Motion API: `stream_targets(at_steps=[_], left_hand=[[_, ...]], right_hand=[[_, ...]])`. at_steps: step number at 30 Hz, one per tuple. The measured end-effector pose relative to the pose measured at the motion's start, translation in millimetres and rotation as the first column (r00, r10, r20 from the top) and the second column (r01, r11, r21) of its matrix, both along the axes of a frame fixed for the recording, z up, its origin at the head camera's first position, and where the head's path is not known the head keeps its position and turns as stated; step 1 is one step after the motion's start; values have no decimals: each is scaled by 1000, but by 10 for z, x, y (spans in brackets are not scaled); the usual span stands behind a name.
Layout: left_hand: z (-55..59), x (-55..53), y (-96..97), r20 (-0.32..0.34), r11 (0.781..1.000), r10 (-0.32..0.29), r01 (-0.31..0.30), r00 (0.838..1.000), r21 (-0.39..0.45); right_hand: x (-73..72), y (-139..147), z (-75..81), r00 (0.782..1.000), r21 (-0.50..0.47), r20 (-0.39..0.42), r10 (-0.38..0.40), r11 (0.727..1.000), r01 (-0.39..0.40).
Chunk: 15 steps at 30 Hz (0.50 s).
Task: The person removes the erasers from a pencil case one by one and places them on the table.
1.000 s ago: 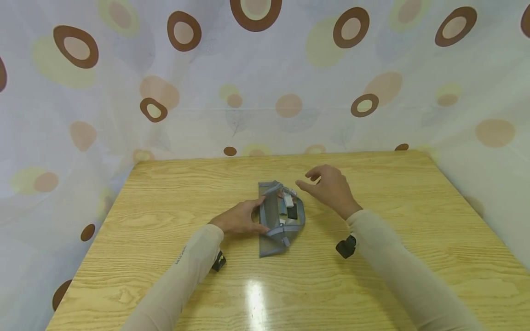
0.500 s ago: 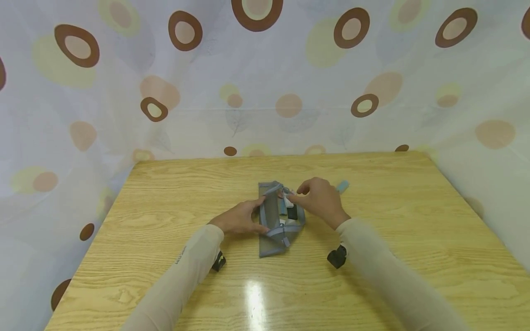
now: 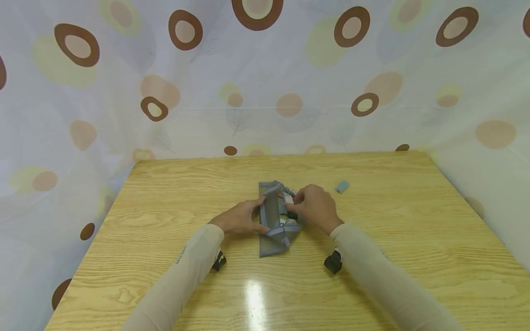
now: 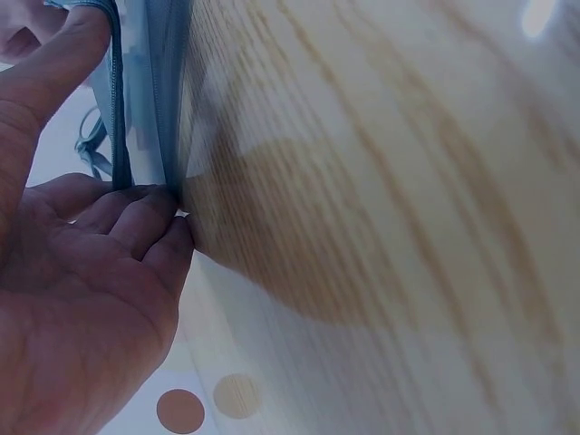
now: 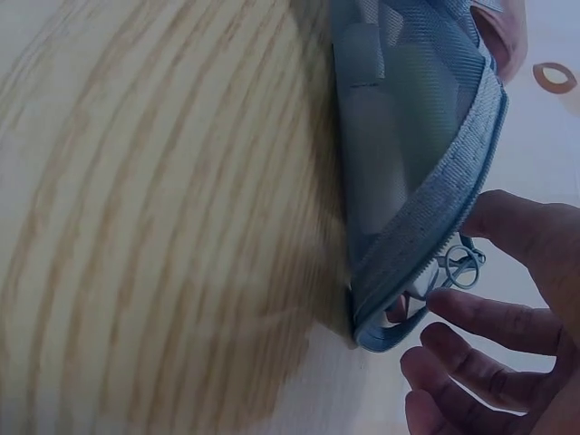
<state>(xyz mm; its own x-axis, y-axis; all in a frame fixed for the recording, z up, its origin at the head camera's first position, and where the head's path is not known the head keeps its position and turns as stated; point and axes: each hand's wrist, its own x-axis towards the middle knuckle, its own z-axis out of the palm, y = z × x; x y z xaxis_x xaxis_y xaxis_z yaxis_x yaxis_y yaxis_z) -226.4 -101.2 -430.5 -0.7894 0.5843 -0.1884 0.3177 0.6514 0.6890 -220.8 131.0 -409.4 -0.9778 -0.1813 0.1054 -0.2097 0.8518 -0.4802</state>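
While my left hand (image 3: 240, 218) grips the grey-blue mesh zip pouch (image 3: 271, 212) by its rim, pouch lying between both hands, my right hand (image 3: 318, 208) reaches into its mouth, grip unclear; small white rectangular piece (image 3: 289, 199) could snag if my left slackens.

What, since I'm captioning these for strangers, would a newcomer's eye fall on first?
Probably the open pouch near the middle of the table, with the left hand on one side and the right hand at its opening. Next, perhaps, the bold patterned backdrop behind, then the small blue block lying apart beyond the right hand.
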Motion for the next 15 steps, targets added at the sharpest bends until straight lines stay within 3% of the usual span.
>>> stream_targets(at_steps=[15], left_hand=[[8,-3,5,7,1000,0,0,1000,-9]], right_hand=[[-21,-18,-74,1000,-15,-13,7,1000,-7]])
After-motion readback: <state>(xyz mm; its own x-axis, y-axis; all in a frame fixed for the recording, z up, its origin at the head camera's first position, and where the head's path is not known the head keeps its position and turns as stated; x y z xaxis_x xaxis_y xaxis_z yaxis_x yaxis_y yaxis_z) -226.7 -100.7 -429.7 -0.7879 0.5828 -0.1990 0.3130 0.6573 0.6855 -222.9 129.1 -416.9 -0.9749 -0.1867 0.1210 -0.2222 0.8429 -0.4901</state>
